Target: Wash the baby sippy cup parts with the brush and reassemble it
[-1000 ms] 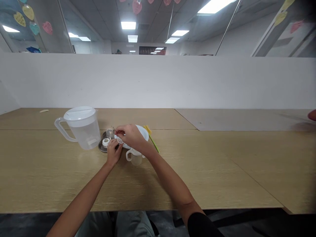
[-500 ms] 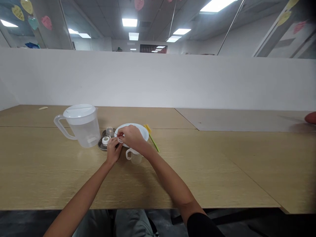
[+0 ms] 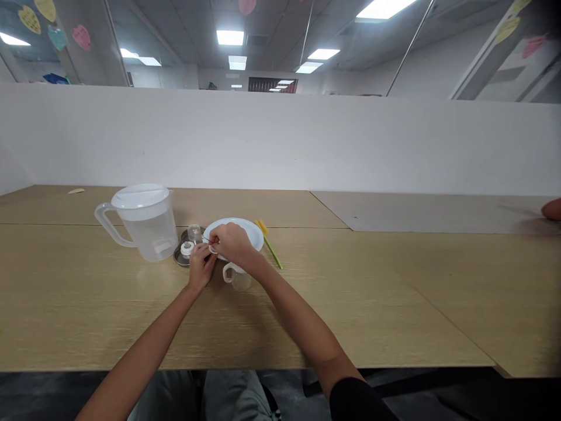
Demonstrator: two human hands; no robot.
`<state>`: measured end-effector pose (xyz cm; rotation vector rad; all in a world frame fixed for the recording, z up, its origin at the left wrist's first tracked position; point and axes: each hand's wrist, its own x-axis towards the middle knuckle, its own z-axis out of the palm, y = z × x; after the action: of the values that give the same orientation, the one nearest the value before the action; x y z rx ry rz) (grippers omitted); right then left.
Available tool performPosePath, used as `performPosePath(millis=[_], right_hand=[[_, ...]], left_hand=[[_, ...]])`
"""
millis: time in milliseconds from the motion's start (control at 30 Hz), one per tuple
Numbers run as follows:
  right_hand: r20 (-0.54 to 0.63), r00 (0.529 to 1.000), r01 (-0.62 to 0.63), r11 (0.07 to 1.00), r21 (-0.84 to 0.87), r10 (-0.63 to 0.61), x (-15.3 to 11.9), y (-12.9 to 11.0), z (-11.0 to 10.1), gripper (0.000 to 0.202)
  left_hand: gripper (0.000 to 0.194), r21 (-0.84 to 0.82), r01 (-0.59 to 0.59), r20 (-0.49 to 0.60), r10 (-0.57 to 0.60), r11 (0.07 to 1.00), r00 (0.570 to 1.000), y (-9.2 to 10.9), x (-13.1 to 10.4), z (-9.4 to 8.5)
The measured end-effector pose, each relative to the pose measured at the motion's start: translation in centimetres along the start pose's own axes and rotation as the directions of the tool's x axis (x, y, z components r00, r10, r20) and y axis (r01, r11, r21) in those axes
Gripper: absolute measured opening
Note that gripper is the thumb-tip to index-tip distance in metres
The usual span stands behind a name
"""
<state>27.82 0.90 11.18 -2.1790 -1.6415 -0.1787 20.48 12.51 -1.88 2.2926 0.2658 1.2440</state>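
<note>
My left hand [image 3: 201, 266] is closed, its fingertips pinching a small white ring-shaped piece [image 3: 213, 249]. Close against it, my right hand [image 3: 234, 241] pinches a thin dark stick [image 3: 206, 238], its far end too small to make out. Both hands are over the near left rim of a white plate [image 3: 249, 227]. A round metal tray [image 3: 179, 257] lies left of the hands, bearing a white ring-shaped cap [image 3: 187, 248] and a clear rounded container [image 3: 194, 233]. Below my right wrist stands a small clear cup with a white handle [image 3: 240, 280], partly covered by the forearm.
A large translucent lidded pitcher [image 3: 151, 228] stands left of the tray. Right of the plate lies a brush with yellow bristles and a green handle [image 3: 274, 253]. Part of another person's hand [image 3: 552, 209] shows at the far right edge. A white partition [image 3: 280, 140] rises behind the table.
Both hands stay in almost the same place and keep their pinches. The view has shifted very slightly; the objects on the table have not visibly moved.
</note>
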Motion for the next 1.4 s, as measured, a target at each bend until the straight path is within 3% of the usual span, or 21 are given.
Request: performPosePath(millis=[300, 433, 533, 633, 1000, 1200, 1400], right_hand=[[0.081, 0.996, -0.042, 0.996, -0.076, 0.048, 0.3, -0.3, 0.8, 0.02], [0.089, 0.996, 0.017, 1.0, -0.023, -0.014, -0.2, -1.0, 0.1, 0.021], [0.027, 0.988, 0.146, 0.982, 0.117, -0.15, -1.2, -2.1, -1.3, 0.022], [-0.039, 0.977, 0.212, 0.965, 0.155, -0.209, -2.1, -3.1, -2.6, 0.021], [-0.177, 0.966, 0.218, 0.962, 0.162, -0.189, -1.6, -1.7, -3.1, 0.019], [-0.099, 0.961, 0.265, 0.961, 0.074, -0.258, -1.6, -2.0, -2.9, 0.023], [-0.004, 0.967, 0.253, 0.963, 0.095, -0.254, -1.1, -2.2, -2.4, 0.023]], left_hand=[[0.026, -0.004, 0.013, -0.018, -0.013, 1.0, 1.0, -0.3, -0.1, 0.0], [0.025, -0.004, 0.019, -0.06, -0.019, 1.0, 0.998, -0.9, -0.2, 0.3], [0.019, -0.023, 0.045, -0.126, -0.048, 0.999, 0.991, -1.5, -0.2, 0.7], [0.014, -0.027, 0.076, -0.149, -0.079, 0.997, 0.986, -1.8, -0.3, 1.1], [0.023, 0.01, 0.01, -0.033, -0.01, 1.0, 0.999, -0.4, 0.2, 0.1], [0.025, 0.009, 0.029, -0.076, -0.028, 1.0, 0.997, -0.4, 0.2, 0.2], [0.032, 0.004, 0.081, -0.097, -0.08, 0.997, 0.992, -0.7, 0.0, 0.4]])
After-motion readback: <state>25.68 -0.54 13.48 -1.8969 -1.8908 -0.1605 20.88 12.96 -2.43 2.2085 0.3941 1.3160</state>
